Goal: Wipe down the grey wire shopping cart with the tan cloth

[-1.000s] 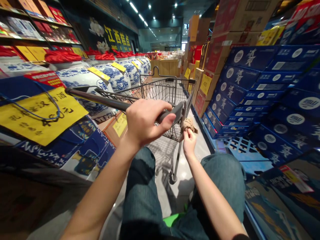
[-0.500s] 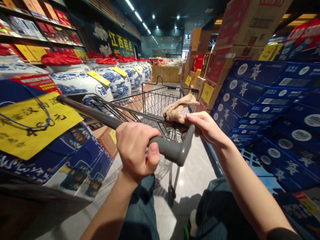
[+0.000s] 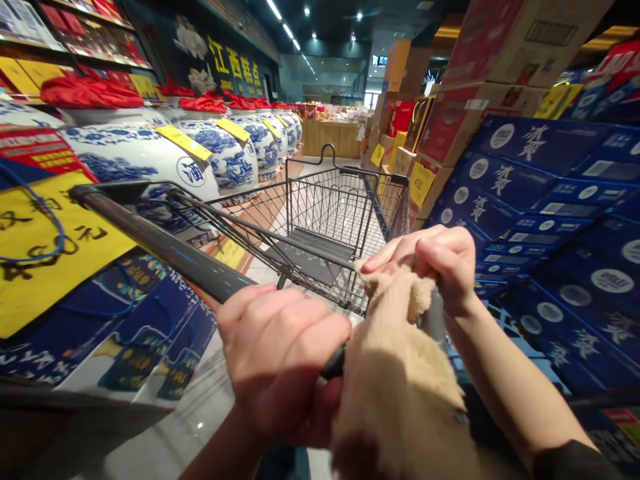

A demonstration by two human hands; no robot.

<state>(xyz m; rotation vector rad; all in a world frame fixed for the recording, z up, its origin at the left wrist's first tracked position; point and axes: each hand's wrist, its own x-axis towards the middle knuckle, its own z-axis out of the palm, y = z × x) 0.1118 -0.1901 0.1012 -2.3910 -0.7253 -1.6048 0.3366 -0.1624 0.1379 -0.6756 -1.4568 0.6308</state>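
My left hand (image 3: 285, 353) is wrapped round the dark grey handle bar (image 3: 165, 243) of a wire shopping cart (image 3: 325, 200). A beige cloth (image 3: 400, 373) hangs loosely over the right end of the bar, its lower part blurred and close to the camera. My right hand (image 3: 440, 263) pinches the cloth's upper edge at the cart's right corner, beside the grey end of the handle. The cloth covers part of the handle. A dark flat panel (image 3: 313, 253) lies inside the cart's near part.
Large blue-and-white jars (image 3: 150, 153) with red cloth tops line the left side. A yellow price sign (image 3: 55, 240) is at the near left. Blue cartons (image 3: 540, 147) are stacked on the right, near brown boxes (image 3: 460, 127). Tiled floor runs ahead.
The cloth, bunched beyond the bar before, now hangs over its right end towards me. My right hand has moved right and grips it higher up. The handle looks closer.
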